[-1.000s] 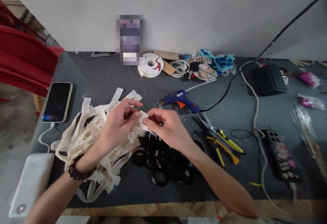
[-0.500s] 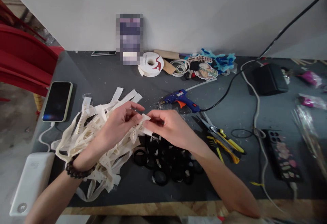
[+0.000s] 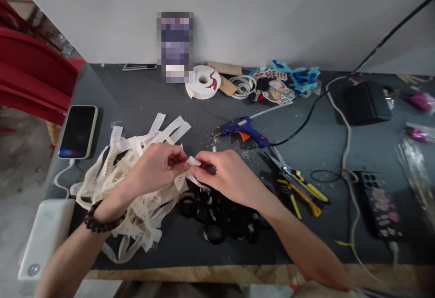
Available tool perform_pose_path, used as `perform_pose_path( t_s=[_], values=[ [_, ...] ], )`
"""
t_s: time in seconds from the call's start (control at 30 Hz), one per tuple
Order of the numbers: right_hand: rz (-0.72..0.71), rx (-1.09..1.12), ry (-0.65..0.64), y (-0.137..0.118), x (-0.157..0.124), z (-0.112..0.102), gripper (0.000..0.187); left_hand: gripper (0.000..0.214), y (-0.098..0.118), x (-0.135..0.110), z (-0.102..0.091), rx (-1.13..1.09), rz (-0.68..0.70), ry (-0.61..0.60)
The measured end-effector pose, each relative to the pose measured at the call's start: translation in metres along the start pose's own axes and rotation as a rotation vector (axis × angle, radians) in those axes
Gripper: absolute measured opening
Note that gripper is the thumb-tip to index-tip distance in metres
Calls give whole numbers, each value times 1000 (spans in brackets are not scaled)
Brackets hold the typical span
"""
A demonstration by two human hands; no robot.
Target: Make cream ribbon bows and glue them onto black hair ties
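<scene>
Between both hands is a short piece of white ribbon (image 3: 193, 161), bent or folded where the fingers meet. My left hand (image 3: 158, 164) pinches its left part with thumb and fingertips closed. My right hand (image 3: 226, 173) grips the other end between thumb and forefinger. A tangled heap of cream printed ribbon strips (image 3: 117, 153) lies under and around my left hand. Below my right hand is a pile of black hair ties (image 3: 215, 233), partly covered by it. Just beyond the hands a blue glue gun (image 3: 246, 130) rests on its side.
Scissors and yellow-handled tools (image 3: 302, 189) lie right of my right forearm. A ribbon spool (image 3: 204, 82) stands near the wall. On the left are a phone (image 3: 78, 132) and a white power bank (image 3: 46, 239). A black cable (image 3: 306, 123) crosses the right side.
The ribbon piece between my fingers has been turned and folded more closely, and my fingertips have come nearer together. The whole view has shifted slightly; things on the table stay put.
</scene>
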State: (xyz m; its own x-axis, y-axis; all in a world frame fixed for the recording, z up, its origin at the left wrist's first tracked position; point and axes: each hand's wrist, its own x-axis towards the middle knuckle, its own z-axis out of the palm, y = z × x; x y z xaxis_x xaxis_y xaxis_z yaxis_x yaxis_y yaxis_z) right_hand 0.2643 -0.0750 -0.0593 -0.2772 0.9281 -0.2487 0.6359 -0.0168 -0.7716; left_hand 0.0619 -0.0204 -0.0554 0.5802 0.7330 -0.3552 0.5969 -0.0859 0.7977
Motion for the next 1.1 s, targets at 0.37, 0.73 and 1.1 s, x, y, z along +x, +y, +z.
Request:
perform_pose_path(
  t_s=[0.37,0.73,1.1],
  values=[
    [54,191,-136,6,3,-2,30,15,-6,0,-13,-48,38,-209],
    [54,4,73,8,-2,-10,6,14,-4,1,-15,-84,65,16],
    [-45,109,269,2,-2,1,8,14,0,0,-5,41,37,-73]
  ],
)
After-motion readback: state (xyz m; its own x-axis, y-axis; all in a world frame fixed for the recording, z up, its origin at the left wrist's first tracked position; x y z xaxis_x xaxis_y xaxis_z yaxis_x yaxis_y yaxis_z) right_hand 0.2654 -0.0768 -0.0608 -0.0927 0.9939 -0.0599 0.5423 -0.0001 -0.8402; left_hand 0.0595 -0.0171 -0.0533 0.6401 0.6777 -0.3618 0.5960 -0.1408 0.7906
